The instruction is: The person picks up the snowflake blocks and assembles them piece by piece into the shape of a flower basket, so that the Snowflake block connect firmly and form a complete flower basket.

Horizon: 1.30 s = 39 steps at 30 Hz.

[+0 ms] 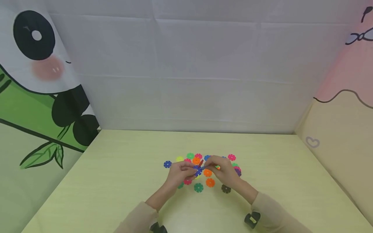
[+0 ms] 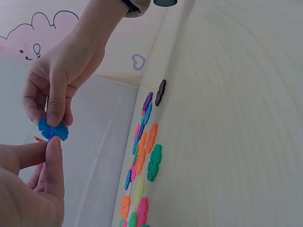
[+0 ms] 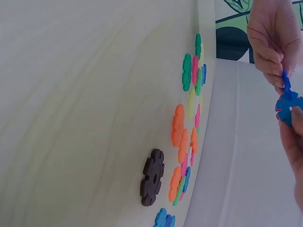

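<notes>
My left hand pinches a dark blue notched snowflake disc between thumb and fingers, above the spread of loose discs. From the other side my right hand pinches a lighter blue disc. The two blue discs meet edge to edge at an angle, slot against slot, in the right wrist view, where the dark blue disc shows edge-on. A red disc juts up behind them, partly hidden by the fingers.
Loose discs lie under and around the hands, among them an orange disc, a green disc, a black disc and a blue disc at the left. A white sheet hangs behind the pale table.
</notes>
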Each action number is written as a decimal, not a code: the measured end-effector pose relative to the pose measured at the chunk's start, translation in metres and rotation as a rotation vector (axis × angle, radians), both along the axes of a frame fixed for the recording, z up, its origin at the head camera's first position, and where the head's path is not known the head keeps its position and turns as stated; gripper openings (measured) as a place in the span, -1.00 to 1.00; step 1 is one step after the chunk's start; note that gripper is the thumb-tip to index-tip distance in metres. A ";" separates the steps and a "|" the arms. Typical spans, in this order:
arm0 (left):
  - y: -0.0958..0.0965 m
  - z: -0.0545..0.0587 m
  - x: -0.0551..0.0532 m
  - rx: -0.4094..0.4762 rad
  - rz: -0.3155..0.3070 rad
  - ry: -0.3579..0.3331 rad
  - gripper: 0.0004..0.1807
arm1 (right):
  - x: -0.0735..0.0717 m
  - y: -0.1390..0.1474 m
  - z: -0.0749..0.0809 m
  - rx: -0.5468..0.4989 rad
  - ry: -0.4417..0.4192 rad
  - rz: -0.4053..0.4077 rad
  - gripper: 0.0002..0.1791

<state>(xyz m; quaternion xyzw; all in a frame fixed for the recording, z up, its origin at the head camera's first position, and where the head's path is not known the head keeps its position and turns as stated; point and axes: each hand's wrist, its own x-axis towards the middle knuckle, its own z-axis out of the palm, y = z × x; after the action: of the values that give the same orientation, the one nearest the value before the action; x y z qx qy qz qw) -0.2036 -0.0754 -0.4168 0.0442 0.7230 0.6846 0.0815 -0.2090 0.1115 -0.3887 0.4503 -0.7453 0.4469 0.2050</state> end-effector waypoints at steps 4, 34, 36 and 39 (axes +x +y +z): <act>0.001 0.000 0.002 0.031 0.025 -0.015 -0.74 | 0.000 -0.002 0.002 0.003 0.028 0.003 -0.73; -0.030 -0.013 -0.011 -0.056 0.077 -0.039 -0.70 | -0.016 0.085 -0.063 0.546 -0.577 -0.048 -0.69; -0.029 -0.014 -0.011 -0.051 0.078 -0.037 -0.69 | -0.016 0.084 -0.062 0.551 -0.579 -0.051 -0.71; -0.026 -0.014 -0.011 -0.050 0.074 -0.029 -0.68 | -0.017 0.081 -0.061 0.545 -0.580 -0.048 -0.72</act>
<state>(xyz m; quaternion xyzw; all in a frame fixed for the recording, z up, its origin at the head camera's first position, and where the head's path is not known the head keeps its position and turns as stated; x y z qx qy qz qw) -0.2143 -0.1019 -0.4309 0.0053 0.7398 0.6694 0.0675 -0.2259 0.1928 -0.4492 0.3259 -0.8739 0.3363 -0.1306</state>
